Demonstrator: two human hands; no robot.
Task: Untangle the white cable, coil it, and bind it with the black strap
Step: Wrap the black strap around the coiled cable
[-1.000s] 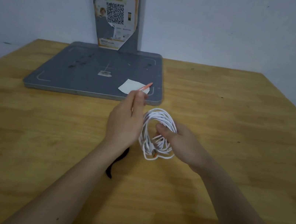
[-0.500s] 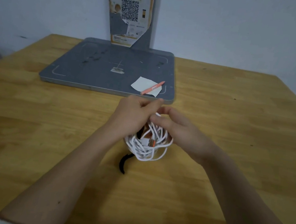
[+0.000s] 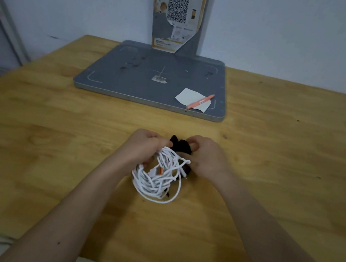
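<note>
One cable [image 3: 157,178], white and gathered into a loose coil of many loops, lies at the middle of the table [image 3: 53,134], with a small orange-tipped plug showing among its strands. One strap [image 3: 179,146], black, sits at the far end of the coil, and a dark bit of it shows again at the coil's right side. Two hands work there. The left hand [image 3: 142,146] has its fingers curled closed around the far left part of the coil. The right hand [image 3: 205,158] pinches the strap between thumb and fingertips, touching the coil.

Beyond the coil, well apart from it, lies one grey board [image 3: 153,78] with one upright post [image 3: 179,12] carrying a poster. On the board's near right corner rest one paper slip [image 3: 191,100] and one orange pen [image 3: 199,101] across it.

Bare table spreads wide to the left and right of the coil and between the coil and the board. The table's near edge runs close behind the forearms.
</note>
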